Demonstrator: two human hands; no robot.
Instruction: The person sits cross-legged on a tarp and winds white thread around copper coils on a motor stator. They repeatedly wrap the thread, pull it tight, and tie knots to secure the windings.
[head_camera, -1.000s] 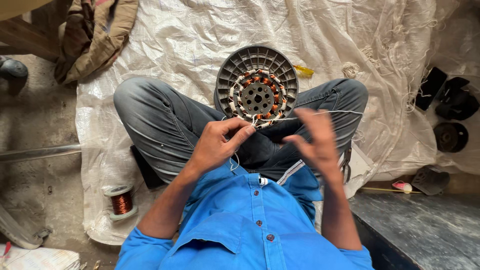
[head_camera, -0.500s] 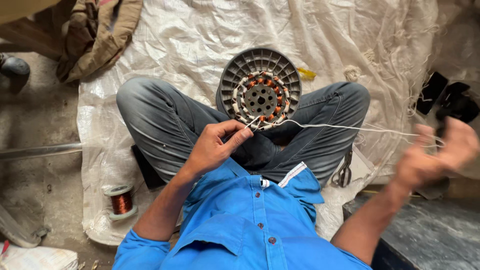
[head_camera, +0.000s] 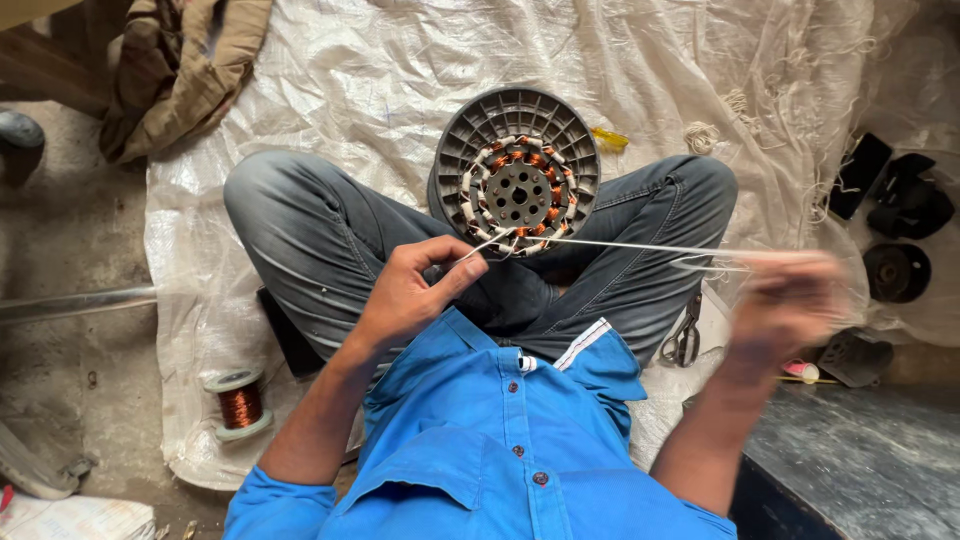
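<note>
Tension on the white lacing cord (head_camera: 640, 247) may snap it or skew the stator (head_camera: 518, 190) propped between the crossed legs. Left hand (head_camera: 405, 295) pinches the cord by the windings; blurred right hand (head_camera: 785, 300) grips its far end. White woven sheet (head_camera: 370, 80) covers a concrete floor; copper wire spool (head_camera: 240, 403) and scissors (head_camera: 683, 340) lie nearby.
</note>
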